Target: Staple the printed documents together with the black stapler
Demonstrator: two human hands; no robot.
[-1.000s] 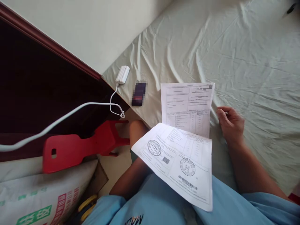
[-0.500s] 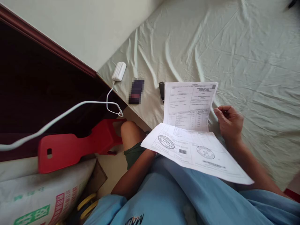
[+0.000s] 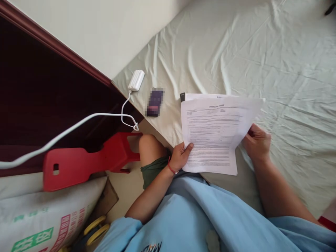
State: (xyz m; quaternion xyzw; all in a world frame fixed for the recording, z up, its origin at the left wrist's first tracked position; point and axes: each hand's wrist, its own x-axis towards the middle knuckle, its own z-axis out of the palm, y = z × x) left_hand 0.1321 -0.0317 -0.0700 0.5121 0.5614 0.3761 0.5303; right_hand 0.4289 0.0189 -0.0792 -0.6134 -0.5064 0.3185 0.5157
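I hold a sheaf of printed white papers over the near edge of a bed covered with a pale green sheet. My left hand, with a red band at the wrist, grips the papers' lower left edge. My right hand grips their right edge, fingers partly behind the sheets. The top page faces me with lines of text. A second sheet's top edge shows just behind it.
A white charger with its cable and a small dark blurred object lie on the bed's left corner. A small black item peeks out behind the papers. A red plastic stool, a printed sack and a dark wooden bedside frame stand at left.
The lower sheet that hung folded toward me has been flipped up over the other page. My left hand has come into view on the papers' lower left edge.
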